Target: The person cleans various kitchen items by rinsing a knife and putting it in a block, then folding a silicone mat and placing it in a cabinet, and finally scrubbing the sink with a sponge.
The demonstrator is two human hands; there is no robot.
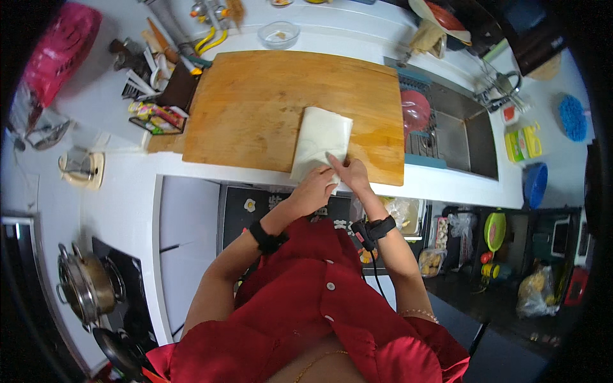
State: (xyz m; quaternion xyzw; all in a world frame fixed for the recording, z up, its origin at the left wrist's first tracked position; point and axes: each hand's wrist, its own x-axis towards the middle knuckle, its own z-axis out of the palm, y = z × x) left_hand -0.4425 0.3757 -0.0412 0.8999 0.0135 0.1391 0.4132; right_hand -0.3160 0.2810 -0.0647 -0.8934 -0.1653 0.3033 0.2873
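A folded cream-white sheet (322,136) lies lengthwise on the large wooden board (249,105), and its near end reaches the board's front edge. Its material is not plain from here. My left hand (312,192) grips the near end with bent fingers, partly covering it. From the right side, my right hand (353,173) holds the sheet's edge, the thumb lying over the top. The two hands nearly meet, and the fingertips are partly hidden. Each wrist wears a black strap.
A sink (455,131) with a rack holding a pink bowl (414,110) adjoins the board's right side. Utensil holders (163,81) stand left of it, a glass dish (278,35) behind. A steel pot (88,287) sits on the stove at lower left. An open drawer (414,218) is below the counter.
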